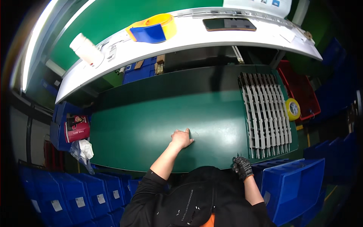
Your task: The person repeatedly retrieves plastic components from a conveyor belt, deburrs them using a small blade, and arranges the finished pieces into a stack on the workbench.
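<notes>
Head view: left hand [182, 139] is resting part-open on the green tabletop [128, 128] mid-frame, nothing showing in it; gloved right hand [242, 168] is holding a loose curl lower right, contents unclear. Grey strips [266, 113] are lying at right; work seems to be sitting between handling steps, any strip pickup calling for opened right-hand fingers.

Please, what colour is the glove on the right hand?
The glove is mottled grey and black with an orange cuff edge, seen in the head view.

A tube light [33, 47] glows at the upper left, a white shelf [191, 33] runs before a green panel [104, 26], and a yellow line [331, 193] crosses the dark floor [334, 202] at right.
</notes>
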Available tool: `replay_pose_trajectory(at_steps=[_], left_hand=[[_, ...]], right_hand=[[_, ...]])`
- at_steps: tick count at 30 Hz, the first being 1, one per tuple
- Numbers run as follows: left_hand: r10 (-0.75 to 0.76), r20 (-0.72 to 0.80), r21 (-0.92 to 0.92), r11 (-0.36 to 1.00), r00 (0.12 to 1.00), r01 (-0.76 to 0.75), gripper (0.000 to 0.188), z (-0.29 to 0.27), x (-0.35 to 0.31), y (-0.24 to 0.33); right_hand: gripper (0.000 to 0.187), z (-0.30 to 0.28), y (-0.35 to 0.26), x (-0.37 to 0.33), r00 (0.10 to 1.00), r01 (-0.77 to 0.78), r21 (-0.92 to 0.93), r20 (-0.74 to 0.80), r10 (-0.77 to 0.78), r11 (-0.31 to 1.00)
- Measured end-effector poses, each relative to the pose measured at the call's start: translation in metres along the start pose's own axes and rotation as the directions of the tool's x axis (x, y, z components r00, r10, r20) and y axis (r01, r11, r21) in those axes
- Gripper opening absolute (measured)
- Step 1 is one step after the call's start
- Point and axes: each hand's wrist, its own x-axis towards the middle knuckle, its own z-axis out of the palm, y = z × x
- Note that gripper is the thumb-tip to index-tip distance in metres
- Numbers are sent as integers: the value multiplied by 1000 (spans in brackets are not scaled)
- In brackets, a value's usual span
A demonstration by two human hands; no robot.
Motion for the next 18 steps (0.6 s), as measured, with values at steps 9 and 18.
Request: replay_pose_trajectory(at_steps=[9,18], left_hand=[[62,-219,-220,969,974,-111,52,-90,110,-38],[-217,-725,-316,948,654,-35,57,-191,316,-92]], right_hand=[[12,-9,1,2,986,-93,183,-121,116,979],[17,-9,-3,4,971,-192,147,-117,210,970]])
